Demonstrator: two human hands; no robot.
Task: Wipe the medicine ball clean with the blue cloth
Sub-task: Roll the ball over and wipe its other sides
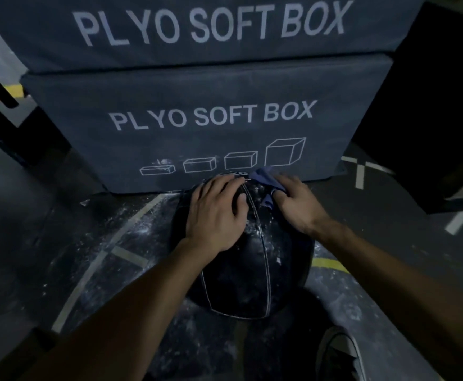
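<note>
- While two stacked grey boxes (211, 116) lettered "PLYO SOFT BOX" fill the view from 10 to 2 o'clock, the lower one stands on the dusty, line-marked floor (60, 229).
- Black medicine ball (247, 273) with white seams sits on the floor at centre, just in front of the lower box.
- Left hand (216, 213) lies flat on the ball's top, fingers spread.
- Right hand (296, 202) at 1 o'clock on the ball, fingers curled, gripping the blue cloth (266, 178) against it.
- Shoe (340, 356) at 5 o'clock.
</note>
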